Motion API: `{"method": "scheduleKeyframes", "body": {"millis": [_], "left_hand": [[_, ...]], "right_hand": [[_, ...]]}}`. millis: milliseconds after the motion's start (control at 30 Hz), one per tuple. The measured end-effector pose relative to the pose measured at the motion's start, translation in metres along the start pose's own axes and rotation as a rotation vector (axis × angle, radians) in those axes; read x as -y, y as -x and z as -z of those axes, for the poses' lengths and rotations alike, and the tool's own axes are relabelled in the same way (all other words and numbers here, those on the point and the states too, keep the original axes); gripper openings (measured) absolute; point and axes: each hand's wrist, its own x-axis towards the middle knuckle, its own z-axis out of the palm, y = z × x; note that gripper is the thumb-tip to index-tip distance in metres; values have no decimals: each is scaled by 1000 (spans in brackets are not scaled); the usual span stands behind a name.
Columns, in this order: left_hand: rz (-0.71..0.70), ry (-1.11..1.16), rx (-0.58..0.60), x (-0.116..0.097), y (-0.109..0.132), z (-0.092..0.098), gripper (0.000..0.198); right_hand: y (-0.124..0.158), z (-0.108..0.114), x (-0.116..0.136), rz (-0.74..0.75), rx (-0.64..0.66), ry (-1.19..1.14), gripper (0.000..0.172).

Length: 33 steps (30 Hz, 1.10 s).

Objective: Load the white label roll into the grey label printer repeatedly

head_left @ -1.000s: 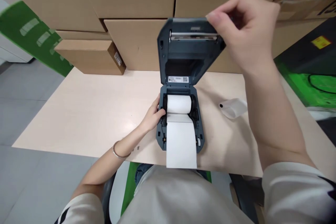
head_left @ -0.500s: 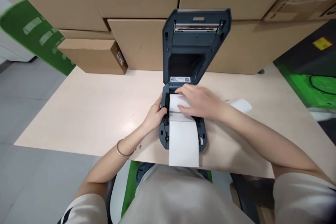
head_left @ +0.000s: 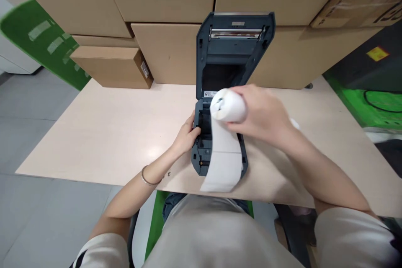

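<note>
Brown flat carton (head_left: 105, 69): at the far edge of the surface (head_left: 119, 134), near its far left corner, well apart from the hands.
Left hand (head_left: 184, 138): grasping the side wall of the printer base, thumb inside, fingers outside and mostly hidden.
Printer base (head_left: 205, 150): on the surface by its near edge; looks rigid and fairly heavy, with the side wall the sturdiest place to grip.
Printer lid (head_left: 226, 59): tipped back towards the far edge; stiff, but the shiny bar across its inside seems delicate, so its outer rim is the safer hold.
Paper strip (head_left: 224, 161): curving from the roll over the base, its end near the surface's near edge; thin, limp and probably quick to crease.
Paper roll (head_left: 234, 106): above the base, hollow core facing left; likely light, firm while wound, smooth and liable to unwind, so best taken around its curved side.
Right hand (head_left: 262, 111): slightly blurred, grasping the roll from the right.
White item (head_left: 294, 124): just past the right forearm, mostly hidden; cannot tell what.
</note>
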Motion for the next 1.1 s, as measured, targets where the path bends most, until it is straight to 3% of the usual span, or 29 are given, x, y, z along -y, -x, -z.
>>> {"method": "scheduleKeyframes", "body": {"millis": [100,167,333,433,533,667,767,867,1000,1100], "left_hand": [[-25,22,22,2,-1,0,82],[-28,21,28,3,-1,0,81],[-24,28,11,5,0,-1,82],[-2,33,-2,5,0,-2,83],[-6,35,2,3,0,-2,82],[-17,20,8,2,0,-2,83],[-7,21,10,0,0,-1,85],[16,18,3,-1,0,-1,85],[26,23,3,-2,0,-2,87],[15,20,0,-2,0,-2,85]], "right_hand": [[4,25,-34,-115,-55,37,69],[1,24,-63,-176,-16,107,72],[-17,-30,-124,-230,150,187,70],[-20,-65,-137,-185,186,120,62],[-16,-79,-142,-139,178,30,61],[1,-60,-169,-208,149,-96,73],[23,-32,-205,-400,136,-207,59],[47,-14,-229,-524,241,-334,48],[67,-18,-226,-497,475,-512,57],[69,-35,-212,-463,511,-522,58]]}}
